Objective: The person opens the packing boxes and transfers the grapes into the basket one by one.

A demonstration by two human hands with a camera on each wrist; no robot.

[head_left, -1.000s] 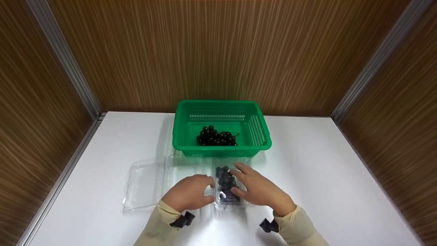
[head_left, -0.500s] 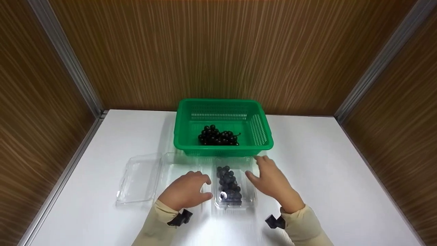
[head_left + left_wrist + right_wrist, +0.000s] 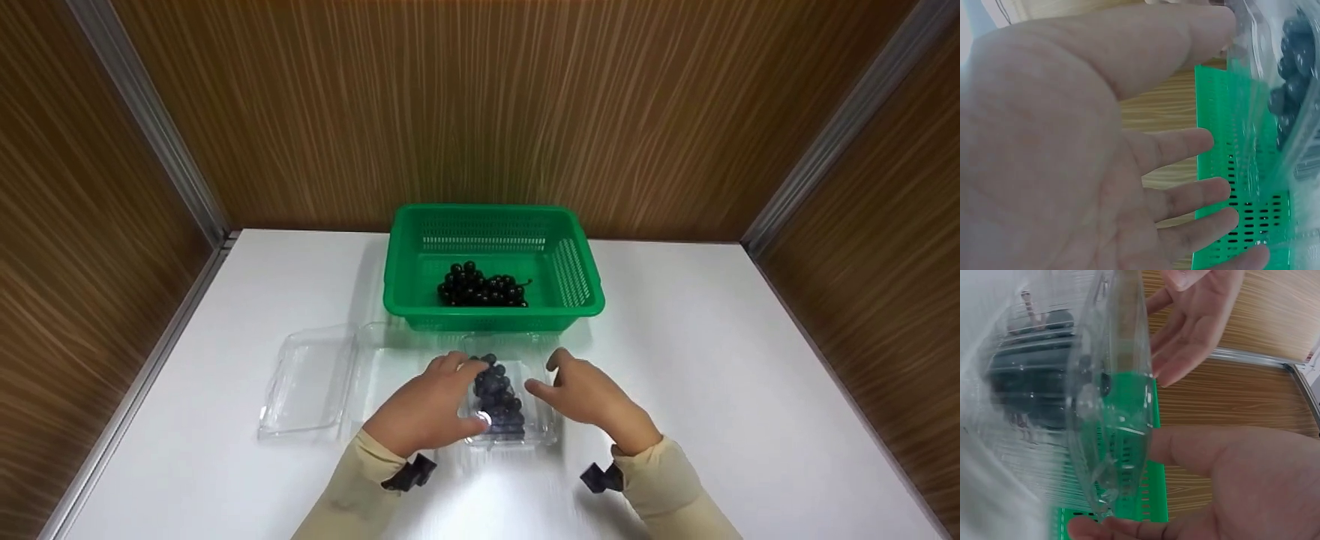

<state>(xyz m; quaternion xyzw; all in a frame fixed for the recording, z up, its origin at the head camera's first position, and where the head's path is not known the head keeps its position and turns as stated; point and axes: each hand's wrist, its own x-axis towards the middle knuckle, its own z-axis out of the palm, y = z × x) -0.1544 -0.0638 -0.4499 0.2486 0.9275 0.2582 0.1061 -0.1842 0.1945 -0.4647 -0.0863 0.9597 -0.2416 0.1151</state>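
Observation:
A clear plastic clamshell box (image 3: 536, 424) stands on the table with its lid over a bunch of dark grapes (image 3: 499, 394). My left hand (image 3: 431, 405) is at its left side, thumb and fingertips over the lid's edge. In the left wrist view the fingers (image 3: 1185, 194) are spread and nearly straight. My right hand (image 3: 592, 394) is at the box's right side, thumb and index finger apart. The right wrist view shows the right thumb (image 3: 1185, 447) at the lid's edge and the fingertips (image 3: 1092, 527) near a corner. Neither hand grips anything.
Behind the box stands a green perforated basket (image 3: 495, 311) with more dark grapes (image 3: 480, 285) in it. Left of the box lies a second clear clamshell (image 3: 375, 367), its lid (image 3: 307, 382) folded out flat. Wood-patterned walls (image 3: 487, 112) surround the white table (image 3: 675, 322).
My right hand has moved off the lid to the box's right side, its fingers then drawing in slightly. The left hand has shifted right, onto the lid's left edge.

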